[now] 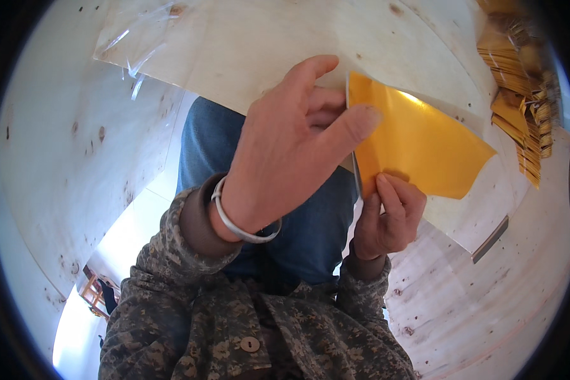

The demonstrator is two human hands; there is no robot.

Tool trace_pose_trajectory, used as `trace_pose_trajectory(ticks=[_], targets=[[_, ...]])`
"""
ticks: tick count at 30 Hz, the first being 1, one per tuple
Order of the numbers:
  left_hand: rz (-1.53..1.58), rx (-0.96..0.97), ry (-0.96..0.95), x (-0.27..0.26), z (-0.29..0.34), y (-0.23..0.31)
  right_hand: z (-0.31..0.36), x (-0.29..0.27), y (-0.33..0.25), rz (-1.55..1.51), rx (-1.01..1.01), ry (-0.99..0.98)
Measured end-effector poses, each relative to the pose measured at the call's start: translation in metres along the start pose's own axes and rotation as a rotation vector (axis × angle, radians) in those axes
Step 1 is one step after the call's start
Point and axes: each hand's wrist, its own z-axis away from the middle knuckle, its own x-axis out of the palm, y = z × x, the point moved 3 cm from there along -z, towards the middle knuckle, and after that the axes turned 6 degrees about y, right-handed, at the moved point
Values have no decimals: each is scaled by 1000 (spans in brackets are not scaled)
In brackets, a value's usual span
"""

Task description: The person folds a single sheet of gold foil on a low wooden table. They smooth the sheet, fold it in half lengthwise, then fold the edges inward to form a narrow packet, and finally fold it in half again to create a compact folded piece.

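Observation:
A shiny gold paper sheet [424, 139] with a pale back edge is held above the table, tilted, its left edge bent. My left hand [285, 133] is at that edge. Its thumb lies over the gold face and some fingers curl behind the edge, while the index finger sticks out beyond the top corner. Lower down, my right hand [392, 215] pinches the sheet's bottom edge between thumb and fingers. The fingertips behind the paper are hidden.
Gold paper pieces cut into fringes [516, 95] lie piled at the far right. Clear plastic strips [133, 63] lie at the upper left, by the edge of the pale wooden table [247, 38]. A dark flat strip [491, 239] sits at the table's right edge.

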Motion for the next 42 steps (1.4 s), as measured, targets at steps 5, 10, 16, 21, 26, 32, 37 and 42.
trace_pose_trajectory(ticks=[5, 10, 16, 21, 26, 32, 37, 42], targets=[[10, -54, -6, 5, -6, -3, 4, -6, -2, 59, -62, -77], [56, 74, -28, 2, 6, 6, -20, -28, -7, 119, -82, 61], [61, 257, -88, -4, 32, 32, -78, -39, -24, 78, -341, 193], [23, 304, -129, -16, 67, 61, -81, -68, -56, 31, -327, -3], [1, 298, -90, -19, 107, 85, -59, -95, -86, -117, -177, 63], [30, 311, -34, -20, 141, 99, -36, -127, -119, -72, -136, 107], [176, 246, -97, -23, 160, 102, -23, -142, -140, -69, -162, 126], [243, 252, -104, -25, 172, 105, -17, -150, -152, -56, -195, 123]])
